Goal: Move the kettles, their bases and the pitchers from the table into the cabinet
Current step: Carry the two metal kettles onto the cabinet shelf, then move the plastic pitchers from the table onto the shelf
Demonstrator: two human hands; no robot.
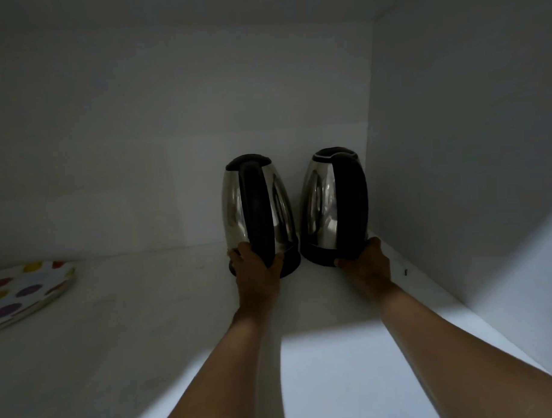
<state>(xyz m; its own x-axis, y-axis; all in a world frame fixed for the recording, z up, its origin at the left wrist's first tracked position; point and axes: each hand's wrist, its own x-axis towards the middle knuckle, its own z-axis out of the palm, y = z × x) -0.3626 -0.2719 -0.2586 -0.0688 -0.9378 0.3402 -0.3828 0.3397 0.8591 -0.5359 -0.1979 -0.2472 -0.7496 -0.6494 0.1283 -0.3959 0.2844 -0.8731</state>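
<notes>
Kettles first: two polished steel electric kettles with black plastic lids and thick black loop handles stand upright side by side at the back right of a white cabinet shelf (pixel 146 307), handles facing the camera. The left kettle (pixel 234 207) sits on a round black base (pixel 290 260); the right kettle (pixel 318 201) stands close to the side wall (pixel 453 140), and whether its dark bottom band is a separate base I cannot tell. The left hand (pixel 255 269) is wrapped around the foot of the left kettle's handle, fingers curled against the steel. The right hand (pixel 369 263) cups the lower right edge of the other kettle, thumb pressed on the dark band. Both read as holds, not let-go hands. The kettles are close but not touching, so a sideways push could knock them together or scrape the right one along the wall. A low grip on a tall body also invites tipping, and the left kettle could slide off its base if only the kettle is pushed. The shelf is smooth white laminate — it will likely let things slide easily. The cabinet is dim, with a wedge of light across the front. At the far left lies a white tray with coloured dots (pixel 27 292), well apart from the kettles. No pitchers are in view — by my reckoning they have yet to come in.
</notes>
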